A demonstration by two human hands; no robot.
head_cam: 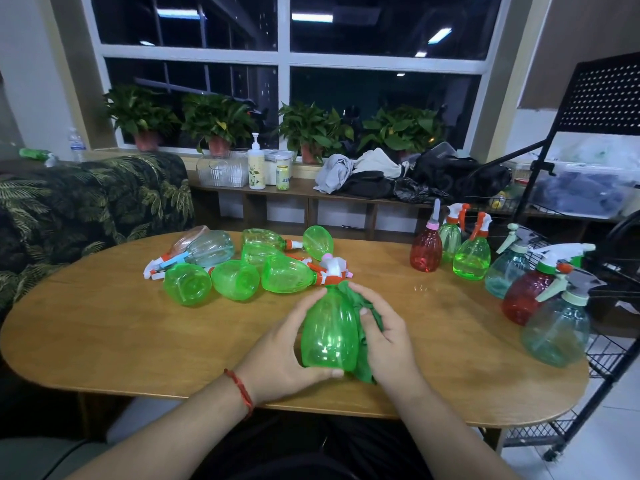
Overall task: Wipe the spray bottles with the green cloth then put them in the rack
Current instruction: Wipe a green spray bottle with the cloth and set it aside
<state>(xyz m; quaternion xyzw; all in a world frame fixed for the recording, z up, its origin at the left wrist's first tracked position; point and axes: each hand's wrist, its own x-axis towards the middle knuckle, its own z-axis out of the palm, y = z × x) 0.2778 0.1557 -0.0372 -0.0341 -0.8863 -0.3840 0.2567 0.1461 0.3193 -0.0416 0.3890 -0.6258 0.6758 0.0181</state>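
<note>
1. Near the front edge of the surface (138, 341), a green spray bottle (329, 336) is held with its nozzle pointing away from the person; whether its base touches the wood I cannot tell.
2. The left hand (277, 358) curls round the bottle's lower left side and base, probably to steady it and turn it against the cloth.
3. The right hand (388, 341) clamps the green cloth (363, 372) against the bottle's right side, so the fabric covers it from neck to base.
4. A heap of lying bottles (239, 268) sits further back, left of centre, apparently waiting to be wiped.
5. Several upright bottles (471, 254) stand at the right end, close to the rack (604, 355), which suggests they are staged for loading. Whether any already sits in it I cannot tell.
</note>
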